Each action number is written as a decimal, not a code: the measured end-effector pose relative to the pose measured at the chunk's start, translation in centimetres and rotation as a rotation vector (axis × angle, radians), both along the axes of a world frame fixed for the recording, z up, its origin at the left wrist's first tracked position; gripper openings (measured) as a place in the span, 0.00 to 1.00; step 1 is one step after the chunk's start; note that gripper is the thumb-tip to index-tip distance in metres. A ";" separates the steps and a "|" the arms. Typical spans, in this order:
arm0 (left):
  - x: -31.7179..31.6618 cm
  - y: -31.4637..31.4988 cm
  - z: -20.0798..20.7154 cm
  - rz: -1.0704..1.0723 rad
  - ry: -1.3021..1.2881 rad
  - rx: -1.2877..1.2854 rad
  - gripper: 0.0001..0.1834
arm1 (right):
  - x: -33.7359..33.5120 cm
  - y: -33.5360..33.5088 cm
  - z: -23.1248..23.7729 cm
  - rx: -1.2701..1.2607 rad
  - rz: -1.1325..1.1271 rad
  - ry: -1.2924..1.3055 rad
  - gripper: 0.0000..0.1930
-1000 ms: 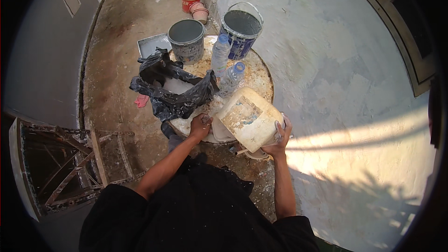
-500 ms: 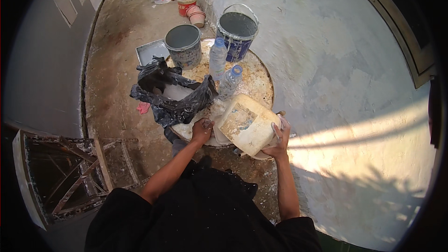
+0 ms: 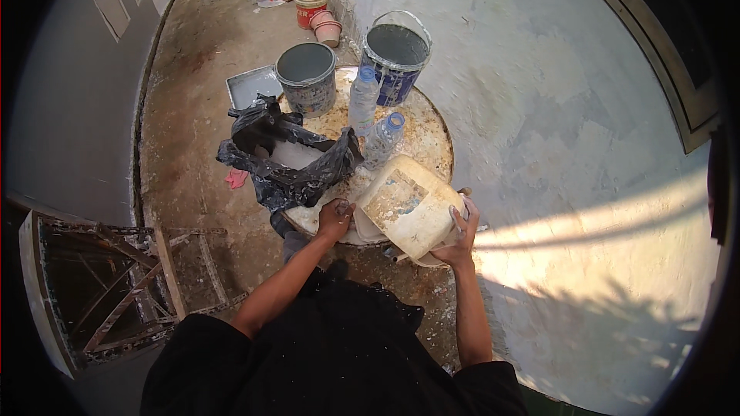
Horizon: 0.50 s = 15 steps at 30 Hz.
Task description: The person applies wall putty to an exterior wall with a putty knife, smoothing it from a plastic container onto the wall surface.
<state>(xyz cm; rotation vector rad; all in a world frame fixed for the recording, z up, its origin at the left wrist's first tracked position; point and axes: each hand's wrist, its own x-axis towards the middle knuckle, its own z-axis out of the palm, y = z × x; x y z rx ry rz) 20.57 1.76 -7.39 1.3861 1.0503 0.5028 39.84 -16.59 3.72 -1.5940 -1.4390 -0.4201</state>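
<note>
My right hand (image 3: 460,240) grips the right end of a stained, cream-coloured plastic jerrycan (image 3: 412,208), which is tilted over the near side of a round, paint-spattered table top (image 3: 428,131). Closed beside the jerrycan's left side is my left hand (image 3: 336,219); what its fingers hold, if anything, is hidden. Part of a pale plastic piece (image 3: 368,229) shows under the jerrycan. Left of it, an open black plastic bag (image 3: 308,181) contains white material. Two clear bottles, a near one (image 3: 383,141) and a farther one (image 3: 363,100), stand just behind the jerrycan.
A grey-filled bucket (image 3: 307,96) and a blue bucket (image 3: 395,81) stand at the table's far side. A shallow tray (image 3: 253,86) lies beyond the bag. A plastered wall (image 3: 539,108) runs close on the right; a wood frame (image 3: 166,270) stands at lower left.
The view has shifted slightly, so the buckets and bottles sit a little lower in it. Both hands and the jerrycan keep nearly the same positions.
</note>
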 end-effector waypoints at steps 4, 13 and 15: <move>-0.2 -0.1 -0.4 0.015 -0.010 -0.020 0.11 | -0.1 0.0 -0.3 -0.060 0.019 -0.031 0.48; -0.1 -0.1 1.7 -0.023 0.042 -0.122 0.10 | -0.2 0.0 -0.1 -0.023 0.005 -0.021 0.48; -0.1 0.0 1.3 -0.026 0.028 -0.146 0.10 | -0.2 0.0 -0.1 -0.005 0.004 -0.020 0.48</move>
